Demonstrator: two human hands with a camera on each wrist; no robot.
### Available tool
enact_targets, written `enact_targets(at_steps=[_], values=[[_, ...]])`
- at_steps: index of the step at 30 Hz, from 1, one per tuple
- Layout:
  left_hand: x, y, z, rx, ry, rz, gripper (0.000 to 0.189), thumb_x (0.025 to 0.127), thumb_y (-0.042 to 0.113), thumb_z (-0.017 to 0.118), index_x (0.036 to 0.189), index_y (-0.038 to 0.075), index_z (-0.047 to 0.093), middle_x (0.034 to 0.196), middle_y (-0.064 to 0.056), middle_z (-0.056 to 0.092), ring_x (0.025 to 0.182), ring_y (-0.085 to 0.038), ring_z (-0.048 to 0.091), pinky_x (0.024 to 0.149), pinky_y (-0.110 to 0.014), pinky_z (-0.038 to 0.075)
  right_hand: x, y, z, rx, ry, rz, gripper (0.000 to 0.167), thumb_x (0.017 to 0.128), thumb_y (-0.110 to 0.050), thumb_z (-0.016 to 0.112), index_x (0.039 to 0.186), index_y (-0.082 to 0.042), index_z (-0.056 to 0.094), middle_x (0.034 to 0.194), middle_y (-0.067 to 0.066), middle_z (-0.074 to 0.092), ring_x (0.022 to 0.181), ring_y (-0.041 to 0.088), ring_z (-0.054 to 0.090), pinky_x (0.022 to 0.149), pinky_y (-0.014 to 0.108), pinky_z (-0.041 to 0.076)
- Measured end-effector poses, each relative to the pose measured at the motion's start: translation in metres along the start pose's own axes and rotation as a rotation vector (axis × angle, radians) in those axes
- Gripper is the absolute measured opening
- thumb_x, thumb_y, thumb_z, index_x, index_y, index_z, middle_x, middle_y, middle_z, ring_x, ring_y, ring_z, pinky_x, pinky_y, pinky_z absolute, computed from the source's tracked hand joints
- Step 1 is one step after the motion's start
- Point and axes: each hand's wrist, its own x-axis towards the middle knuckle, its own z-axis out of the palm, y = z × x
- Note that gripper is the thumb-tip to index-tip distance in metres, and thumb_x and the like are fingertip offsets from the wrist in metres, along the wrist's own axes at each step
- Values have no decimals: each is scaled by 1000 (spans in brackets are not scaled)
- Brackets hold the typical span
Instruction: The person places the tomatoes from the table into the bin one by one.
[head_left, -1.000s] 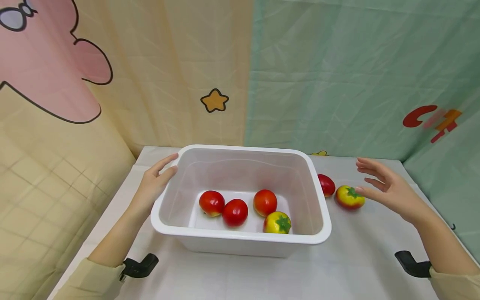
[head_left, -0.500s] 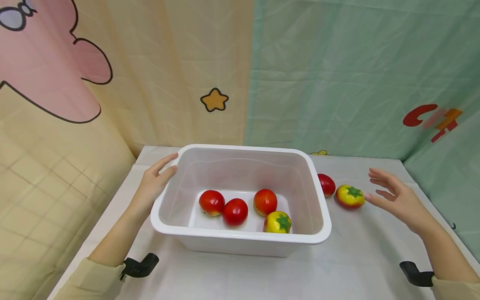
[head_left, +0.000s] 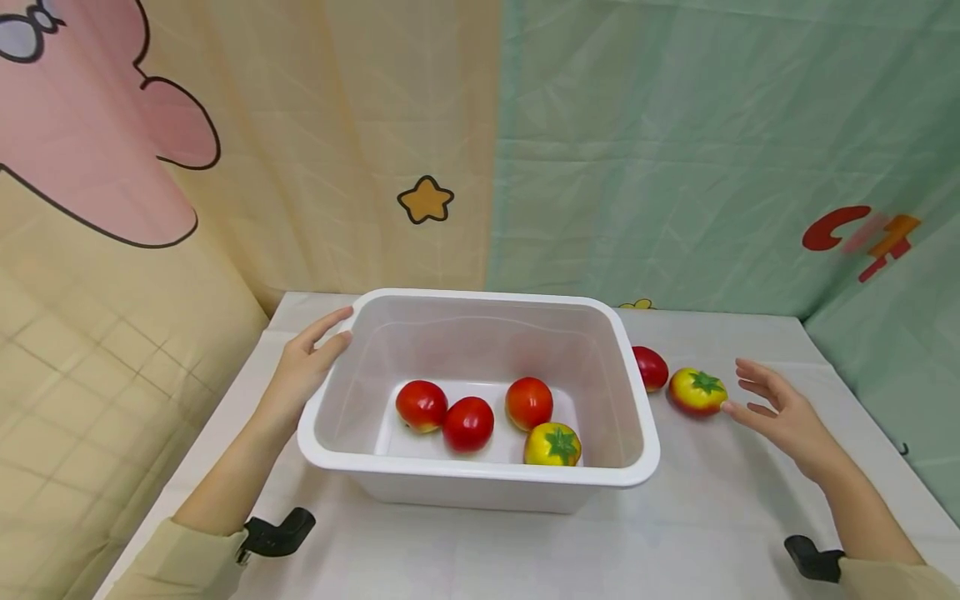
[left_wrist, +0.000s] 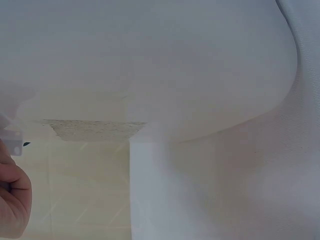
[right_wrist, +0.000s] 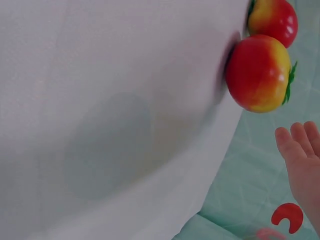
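Observation:
A white plastic tub (head_left: 480,472) stands mid-table in the head view, with several red tomatoes (head_left: 468,424) and a yellow-green-topped one (head_left: 553,445) on its floor. My left hand (head_left: 303,362) holds the tub's left rim, thumb over the edge; the left wrist view shows that hand (left_wrist: 15,200) only in part. Right of the tub, a yellow-and-red tomato (head_left: 697,392) with a green star-shaped calyx sits beside a red tomato (head_left: 651,368), partly hidden by the rim. My right hand (head_left: 787,421) hovers just right of the yellow-and-red tomato (right_wrist: 259,74), fingers spread and holding nothing.
A white cloth (head_left: 720,517) covers the table. Behind stand a beige curtain (head_left: 315,167) and a green curtain (head_left: 675,167) with printed figures. Black wrist mounts (head_left: 279,533) sit at both sleeves.
My right hand has drawn back from over the yellow-and-red tomato, then come down lower beside it. The left hand keeps its hold on the rim; the tomatoes stay put.

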Motion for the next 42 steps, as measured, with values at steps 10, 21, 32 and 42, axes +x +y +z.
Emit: enact_targets(at_steps=[10, 21, 32, 42], values=[[0, 0, -1, 9, -2, -11, 51, 96, 33, 50, 144, 18, 38, 125, -20, 51, 86, -10, 62, 69, -27, 53, 8, 15, 15, 40, 6, 103, 78, 91, -30, 60, 149, -9, 13, 146, 28, 18, 126, 44, 23, 97, 23, 39], [0, 1, 1, 3, 2, -8, 50, 96, 31, 51, 143, 17, 39, 116, -21, 56, 84, -15, 64, 67, -30, 54, 21, 25, 26, 86, 21, 202, 87, 90, -35, 61, 148, -3, 6, 145, 35, 13, 128, 54, 16, 91, 70, 27], [-1, 2, 0, 1, -5, -19, 50, 96, 32, 50, 143, 19, 39, 122, -21, 53, 88, -14, 63, 69, -29, 54, 36, 30, 34, 82, 3, 287, 94, 87, -42, 63, 149, -6, 2, 146, 34, 8, 131, 53, 12, 96, 68, 23], [0, 2, 1, 1, -2, -13, 50, 96, 31, 50, 143, 18, 39, 122, -22, 54, 87, -15, 63, 69, -28, 54, 41, 29, 36, 54, -42, 307, 95, 85, -47, 63, 149, -5, 7, 144, 34, 13, 128, 54, 16, 96, 66, 26]])
